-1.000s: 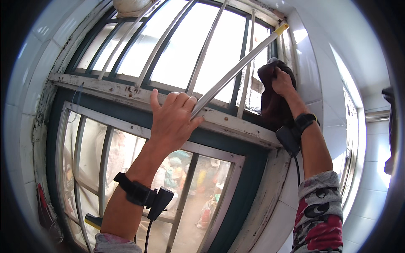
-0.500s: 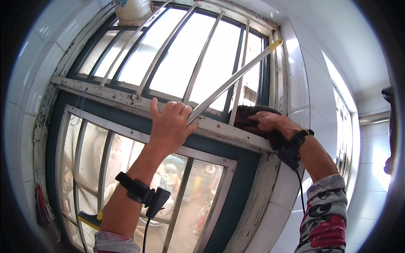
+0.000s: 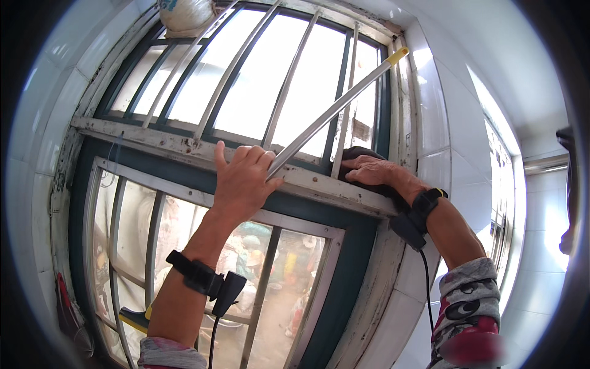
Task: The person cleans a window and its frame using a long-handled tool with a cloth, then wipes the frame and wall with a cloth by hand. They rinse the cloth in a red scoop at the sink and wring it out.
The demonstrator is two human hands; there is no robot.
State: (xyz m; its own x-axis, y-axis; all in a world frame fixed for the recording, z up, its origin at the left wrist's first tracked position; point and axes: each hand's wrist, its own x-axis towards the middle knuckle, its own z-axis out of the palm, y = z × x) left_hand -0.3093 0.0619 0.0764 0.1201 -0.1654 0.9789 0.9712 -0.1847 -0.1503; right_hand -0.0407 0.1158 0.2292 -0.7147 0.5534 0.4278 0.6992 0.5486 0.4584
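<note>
Dark crumpled cloth (image 3: 362,152) sits at white weathered ledge (image 3: 344,192)'s R end, vs. up by white side frame (image 3: 404,117) a sec ago; contact's now ledge-level. Visible long axis approx. along ledge, pointing end hidden. R hand (image 3: 376,172) atop cloth, fingers bent, grip can't tell. L hand (image 3: 243,184) mid-ledge, fingers curled round silver yellow-tipped pole (image 3: 332,116).

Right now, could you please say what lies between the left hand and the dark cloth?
White ledge, a slanting silver pole and a window bar show there in the head view.
</note>
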